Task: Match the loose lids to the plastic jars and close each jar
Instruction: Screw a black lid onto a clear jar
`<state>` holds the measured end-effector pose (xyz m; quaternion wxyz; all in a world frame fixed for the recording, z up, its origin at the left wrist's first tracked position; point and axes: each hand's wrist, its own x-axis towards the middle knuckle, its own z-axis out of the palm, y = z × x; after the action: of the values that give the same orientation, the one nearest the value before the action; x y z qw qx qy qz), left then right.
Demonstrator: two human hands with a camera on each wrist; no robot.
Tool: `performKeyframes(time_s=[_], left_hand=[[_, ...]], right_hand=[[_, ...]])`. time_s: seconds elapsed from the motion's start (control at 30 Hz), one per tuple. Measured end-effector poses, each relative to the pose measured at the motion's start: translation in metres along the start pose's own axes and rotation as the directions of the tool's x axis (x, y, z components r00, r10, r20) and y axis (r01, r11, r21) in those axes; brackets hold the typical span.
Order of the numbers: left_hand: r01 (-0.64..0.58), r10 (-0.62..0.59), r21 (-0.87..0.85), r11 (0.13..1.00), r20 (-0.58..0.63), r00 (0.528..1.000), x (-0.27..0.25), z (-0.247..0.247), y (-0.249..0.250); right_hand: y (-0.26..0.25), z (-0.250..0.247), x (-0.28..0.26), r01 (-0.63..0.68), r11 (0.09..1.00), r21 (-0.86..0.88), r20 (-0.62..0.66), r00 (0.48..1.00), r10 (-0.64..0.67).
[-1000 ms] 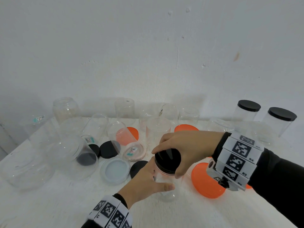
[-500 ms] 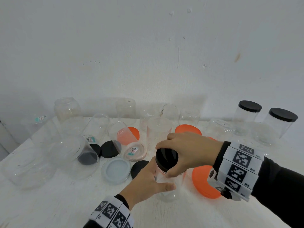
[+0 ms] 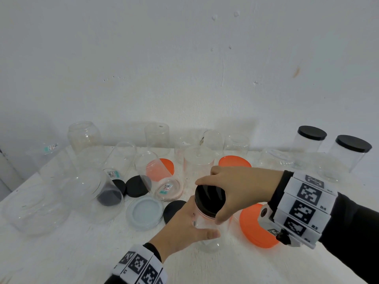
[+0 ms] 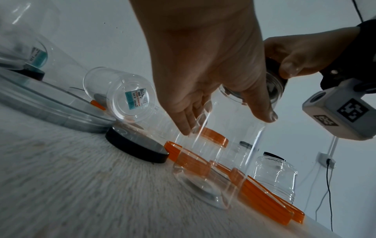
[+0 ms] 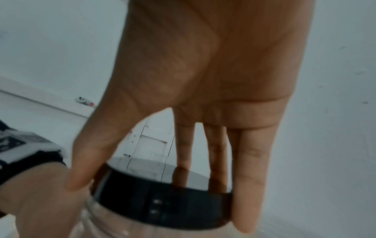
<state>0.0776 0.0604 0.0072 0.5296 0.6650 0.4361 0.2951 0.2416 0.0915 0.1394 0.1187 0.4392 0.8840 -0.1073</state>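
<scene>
A clear plastic jar [image 3: 207,236] stands upright on the white table [image 3: 61,253] near the front centre. My left hand [image 3: 184,228] wraps its body, thumb on the near side and fingers [image 4: 187,124] behind. On the jar's mouth sits a black lid [image 3: 209,197], gripped at its rim from above by my right hand [image 3: 235,189]. In the right wrist view the thumb and fingers [image 5: 250,185] clamp the black lid [image 5: 162,201]. Loose lids lie around: black ones [image 3: 136,186] [image 3: 173,210], a clear one [image 3: 144,212] and orange ones [image 3: 256,228] [image 3: 233,161].
Several open clear jars stand or lie tipped across the left and back of the table, one [image 3: 158,177] beside an orange lid [image 3: 167,165]. Two closed jars with black lids [image 3: 311,133] [image 3: 353,143] stand at the back right. A white wall rises just behind.
My right hand has turned on the black lid, its wrist swinging down and toward me. The left hand and jar have stayed where they were.
</scene>
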Motion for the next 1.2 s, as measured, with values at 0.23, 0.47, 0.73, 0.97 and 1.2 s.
performKeyframes(time_s=[0.23, 0.47, 0.73, 0.97, 1.2], left_hand=[[0.008, -0.007, 0.014, 1.0, -0.03, 1.0, -0.001, 0.003, -0.002], [-0.009, 0.009, 0.006, 1.0, -0.061, 0.998, -0.003, 0.005, -0.002], [-0.023, 0.025, 0.03, 0.999, -0.074, 0.997, -0.002, 0.006, 0.0], [-0.034, 0.044, 0.085, 0.996, -0.116, 0.992, -0.002, 0.008, -0.001], [-0.037, 0.047, 0.08, 0.996, -0.128, 0.991, -0.002, 0.01, -0.001]], right_hand=[[0.002, -0.003, 0.003, 0.059, 0.995, -0.085, -0.067, 0.996, -0.065], [-0.002, 0.01, 0.001, -0.025, 0.996, -0.088, -0.216, 0.976, 0.005], [-0.002, 0.004, -0.003, -0.072, 0.996, 0.047, -0.07, 0.995, 0.076], [-0.002, -0.006, -0.002, 0.07, 0.997, 0.013, -0.02, 0.997, -0.07], [-0.001, 0.0, -0.002, 0.072, 0.997, -0.028, -0.099, 0.992, -0.074]])
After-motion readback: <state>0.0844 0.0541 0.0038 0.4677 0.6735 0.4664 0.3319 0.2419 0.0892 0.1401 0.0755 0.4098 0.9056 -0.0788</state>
